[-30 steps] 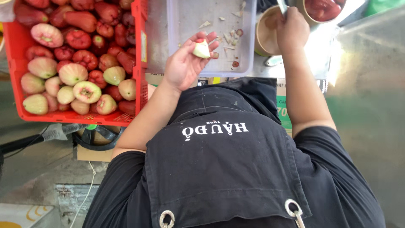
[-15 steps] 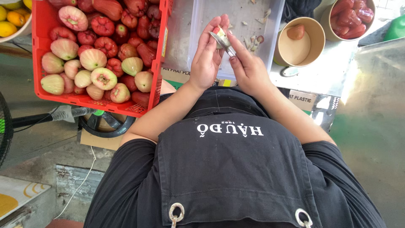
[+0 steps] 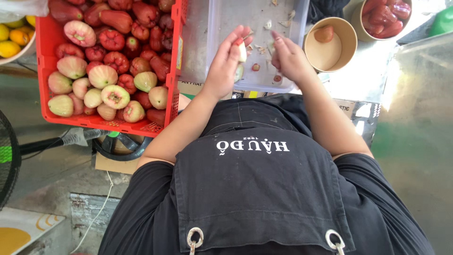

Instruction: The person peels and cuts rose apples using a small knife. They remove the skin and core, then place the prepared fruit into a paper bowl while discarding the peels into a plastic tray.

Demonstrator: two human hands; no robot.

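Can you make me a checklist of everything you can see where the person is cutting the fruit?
Surface: grey tray with small fruit scraps on it.
Job's things: left hand holds a cut fruit piece, pale inside with a red edge.
Clutter: red crate full of red and pale fruits; paper bowl with one piece; second bowl with red pieces.
Hands: right hand above the tray, apart from the left; whether it holds anything cannot be told.
Cables: white cord on the floor.
Surroundings: fan, black apron.

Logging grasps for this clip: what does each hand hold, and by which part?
The left hand pinches a pale cut fruit piece by its sides, between thumb and fingertips. Whether the right hand holds anything cannot be told.
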